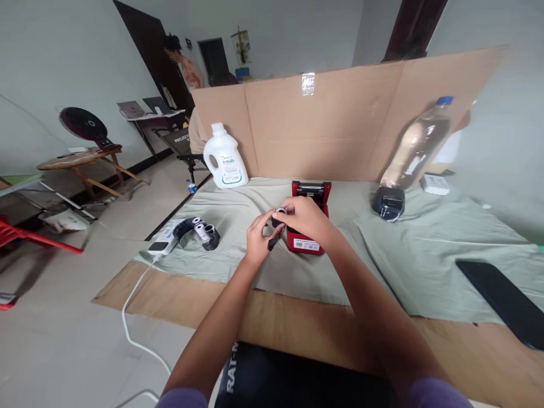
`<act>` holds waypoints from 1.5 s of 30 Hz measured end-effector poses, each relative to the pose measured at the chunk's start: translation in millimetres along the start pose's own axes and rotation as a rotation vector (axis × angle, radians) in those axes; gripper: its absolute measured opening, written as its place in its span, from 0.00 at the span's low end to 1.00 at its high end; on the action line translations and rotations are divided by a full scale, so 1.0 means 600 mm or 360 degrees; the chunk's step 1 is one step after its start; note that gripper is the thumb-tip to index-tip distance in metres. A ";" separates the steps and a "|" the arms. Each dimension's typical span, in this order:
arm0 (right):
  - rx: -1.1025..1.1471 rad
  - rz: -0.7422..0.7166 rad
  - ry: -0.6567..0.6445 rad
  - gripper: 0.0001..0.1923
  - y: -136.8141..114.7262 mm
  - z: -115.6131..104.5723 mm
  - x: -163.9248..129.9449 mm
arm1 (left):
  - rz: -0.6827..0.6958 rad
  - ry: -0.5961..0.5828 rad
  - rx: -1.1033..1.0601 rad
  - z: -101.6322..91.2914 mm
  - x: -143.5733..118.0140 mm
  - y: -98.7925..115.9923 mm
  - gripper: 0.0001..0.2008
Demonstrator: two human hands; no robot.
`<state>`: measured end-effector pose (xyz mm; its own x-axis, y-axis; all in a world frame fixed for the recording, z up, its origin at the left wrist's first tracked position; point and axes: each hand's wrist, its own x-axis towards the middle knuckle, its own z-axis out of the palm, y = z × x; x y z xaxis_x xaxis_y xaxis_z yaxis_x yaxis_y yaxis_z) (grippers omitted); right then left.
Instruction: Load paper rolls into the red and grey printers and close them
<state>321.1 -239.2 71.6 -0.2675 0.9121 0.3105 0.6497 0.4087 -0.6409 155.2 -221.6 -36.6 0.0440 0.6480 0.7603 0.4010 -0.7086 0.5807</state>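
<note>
Over the middle of the cloth, both hands are closed on a small black roll with a pale core [279, 214]. My left hand [258, 238] grips it from the left, with a dark loose end hanging below the fingers. My right hand [306, 215] pinches it from the right and above. Just behind and under my right hand stands a red printer-like device [306, 247], its lid up and its black inside partly hidden by the hand. Further left lie several black rolls with white cores [207, 235], some standing on end.
A white power strip [164, 245] with a cable lies at left. Behind are a white jug [225, 158] and a cardboard sheet [323, 124]. To the right are a large bottle [416, 147], a black wrapped object [389, 204] and a phone [501, 300]. A person [187, 68] stands far back.
</note>
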 end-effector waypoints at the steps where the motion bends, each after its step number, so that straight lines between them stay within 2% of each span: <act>1: 0.0057 -0.0009 -0.0001 0.15 0.004 -0.004 0.002 | -0.0102 0.0035 -0.0086 0.002 -0.001 0.001 0.22; 4: 0.0218 0.0001 -0.0019 0.15 0.025 -0.018 0.010 | -0.0398 0.0155 -0.0446 0.009 -0.001 0.005 0.28; 7: 0.0323 0.0010 -0.0153 0.13 0.054 -0.027 0.016 | -0.0569 0.0228 -0.0867 0.014 0.002 0.011 0.31; 10: 0.0376 0.0012 -0.0322 0.15 0.075 -0.026 0.021 | -0.0640 0.0195 -0.1168 0.017 0.003 0.017 0.34; 14: 0.0548 -0.0094 -0.0496 0.15 0.082 -0.020 0.023 | -0.0641 0.0059 -0.1272 0.021 0.000 0.014 0.29; 20: 0.0627 0.0027 -0.0524 0.14 0.071 -0.030 0.018 | -0.0460 -0.0108 -0.1061 0.025 -0.006 0.008 0.28; 27: 0.0691 -0.0116 -0.0725 0.12 0.075 -0.044 0.014 | -0.0382 -0.0237 -0.0879 0.031 -0.008 0.014 0.27; 29: 0.0652 -0.0106 -0.0656 0.13 0.084 -0.052 0.014 | -0.0347 -0.0204 -0.0783 0.033 -0.009 0.014 0.26; 32: 0.0467 -0.0015 -0.0428 0.12 0.108 -0.068 0.014 | -0.0258 -0.0144 -0.0475 0.032 -0.013 0.016 0.23; 34: 0.0304 0.0078 -0.0302 0.11 0.127 -0.077 0.015 | -0.0138 -0.0189 -0.0234 0.032 -0.016 0.022 0.22; 36: 0.0143 0.0186 -0.0231 0.10 0.145 -0.080 0.016 | 0.0007 -0.0310 -0.0038 0.032 -0.019 0.031 0.23; 39: -0.0045 0.0331 -0.0168 0.08 0.160 -0.069 0.020 | 0.0171 -0.0460 0.0185 0.033 -0.021 0.041 0.26; 42: -0.0162 0.0408 -0.0103 0.07 0.158 -0.050 0.023 | 0.0299 -0.0488 0.0344 0.037 -0.023 0.043 0.28; 45: -0.0289 0.0480 -0.0024 0.07 0.149 -0.034 0.025 | 0.0372 -0.0483 0.0433 0.041 -0.027 0.038 0.23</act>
<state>389.9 -189.3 33.5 -0.0538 0.9919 0.1149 0.8166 0.1099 -0.5666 186.3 -241.1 -42.8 0.4113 0.5609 0.7185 0.5718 -0.7726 0.2759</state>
